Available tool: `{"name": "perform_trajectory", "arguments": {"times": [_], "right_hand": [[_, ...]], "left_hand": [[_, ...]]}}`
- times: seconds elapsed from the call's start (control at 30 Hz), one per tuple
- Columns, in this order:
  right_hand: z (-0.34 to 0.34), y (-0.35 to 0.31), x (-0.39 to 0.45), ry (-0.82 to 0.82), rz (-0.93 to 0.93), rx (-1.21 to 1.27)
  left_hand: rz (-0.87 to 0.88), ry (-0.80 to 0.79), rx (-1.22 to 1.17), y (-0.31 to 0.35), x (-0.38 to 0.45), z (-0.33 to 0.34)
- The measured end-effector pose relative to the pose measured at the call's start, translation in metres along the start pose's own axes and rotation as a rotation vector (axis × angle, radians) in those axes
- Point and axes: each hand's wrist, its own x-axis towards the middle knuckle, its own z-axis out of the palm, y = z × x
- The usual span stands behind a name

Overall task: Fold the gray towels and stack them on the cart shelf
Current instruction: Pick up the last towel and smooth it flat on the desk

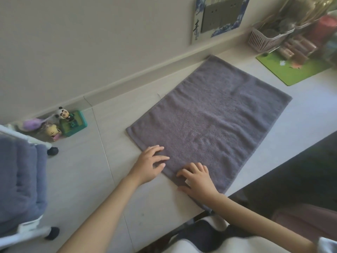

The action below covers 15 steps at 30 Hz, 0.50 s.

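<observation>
Pale tabletop [87, 179] runs along a cream wall, and on it a gray towel [215, 121] lies spread flat, its far corner nearly at the wall trim and its near corner reaching the table's edge in front of me. My left hand [150, 165] rests on the towel's near-left edge, fingers straight and slightly spread, palm half on the bare table, gripping nothing. My right hand [197, 181] lies flat on the towel just beside it, fingers extended and pressing the cloth down, thumb along the hem. Off to my left, a white cart [23, 230] with dark wheels carries folded bluish-gray towels [20, 179] on its shelf. Small toy figures, one a panda [63, 113], sit by the wall. Farther right lie a green mat [291, 70] and a pink basket [262, 41].
</observation>
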Motion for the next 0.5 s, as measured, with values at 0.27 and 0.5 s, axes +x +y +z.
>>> {"name": "perform_trajectory", "arguments": {"times": [0.27,0.5], "right_hand": [[-0.034,0.004,0.013,-0.142,0.286,0.405],[-0.074,0.042,-0.001,-0.387,0.497,0.663]], "left_hand": [[-0.167,-0.312,-0.065,0.017,0.006,-0.027],[-0.157,-0.249,0.044,0.043,0.021,-0.012]]}}
